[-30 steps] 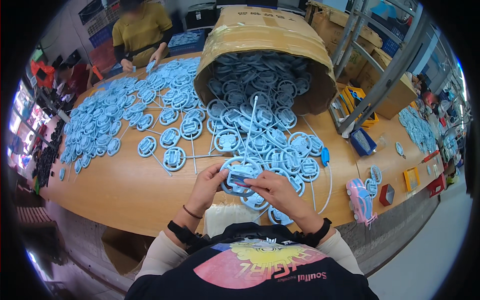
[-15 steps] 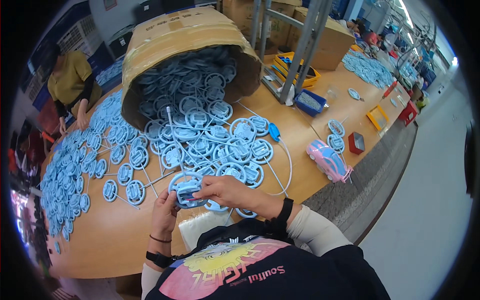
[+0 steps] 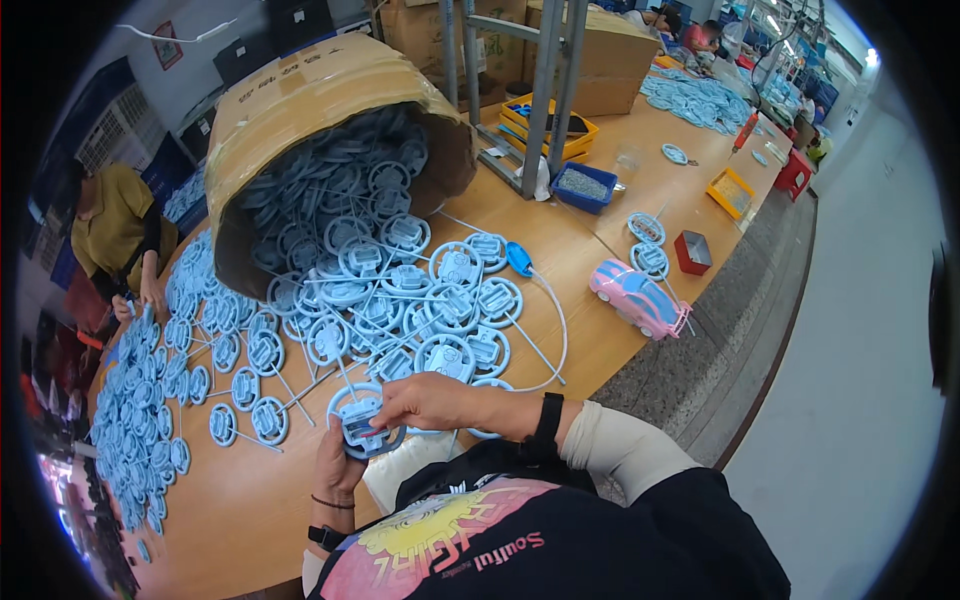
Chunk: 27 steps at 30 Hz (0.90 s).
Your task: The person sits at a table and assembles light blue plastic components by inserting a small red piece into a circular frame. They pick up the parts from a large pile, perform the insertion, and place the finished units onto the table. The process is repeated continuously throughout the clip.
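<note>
Blue plastic wheel (image 3: 352, 412), probably light and stiff, best taken by its rim, sits between both hands over the counter (image 3: 230, 500). Left hand (image 3: 338, 464): grip pinching the rim. Right hand (image 3: 425, 401): fingers partly hide the hub; cannot tell what they pinch.

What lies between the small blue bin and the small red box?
In the head view, two light-blue wheel-shaped parts lie between the small blue bin and the small red box.

The held wheel (image 3: 354, 411) looks smooth plastic, the carton (image 3: 310, 82) matt cardboard.
</note>
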Motion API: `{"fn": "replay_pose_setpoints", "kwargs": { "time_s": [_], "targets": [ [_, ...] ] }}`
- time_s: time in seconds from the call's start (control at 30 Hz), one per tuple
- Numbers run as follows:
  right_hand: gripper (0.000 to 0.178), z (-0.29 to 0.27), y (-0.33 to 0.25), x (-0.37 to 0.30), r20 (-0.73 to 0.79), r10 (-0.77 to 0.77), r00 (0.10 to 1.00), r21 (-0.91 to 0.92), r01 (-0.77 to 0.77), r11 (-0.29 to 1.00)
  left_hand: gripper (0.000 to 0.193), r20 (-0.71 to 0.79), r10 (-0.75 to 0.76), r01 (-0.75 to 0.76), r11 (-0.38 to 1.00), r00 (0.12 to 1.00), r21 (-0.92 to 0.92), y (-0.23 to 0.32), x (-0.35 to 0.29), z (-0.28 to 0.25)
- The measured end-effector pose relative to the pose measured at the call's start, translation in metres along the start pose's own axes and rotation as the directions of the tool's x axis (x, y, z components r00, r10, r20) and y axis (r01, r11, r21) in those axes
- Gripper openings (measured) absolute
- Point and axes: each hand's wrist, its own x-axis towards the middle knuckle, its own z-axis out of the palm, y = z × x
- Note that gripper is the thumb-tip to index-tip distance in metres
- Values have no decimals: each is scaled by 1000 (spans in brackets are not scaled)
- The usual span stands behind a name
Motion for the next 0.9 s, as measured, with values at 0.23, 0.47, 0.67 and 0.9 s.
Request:
{"fn": "replay_pose_setpoints", "kwargs": {
  "time_s": [0.23, 0.47, 0.67, 0.9],
  "targets": [
    [20, 21, 29, 3, 135, 105, 985, -70, -97, 993, 46, -43, -52, 55, 995, 998, 80, -27, 3, -54],
    [23, -36, 36, -12, -136, 180, 974, 23, -178, 984, 36, -243, 435, -441, 897, 867, 33, 94, 3, -122],
    [24, -63, 3, -18, -270, 287, 919, 28, -291, 956, 38, -64, 342, -177, 627, 938, 759, 62, 59, -110],
    [25, -76, 3, -29, -436, 229, 870, -18, -263, 965, 66, 491, 154, -456, -215, 857, 863, -54, 100, 39]
  ]
}}
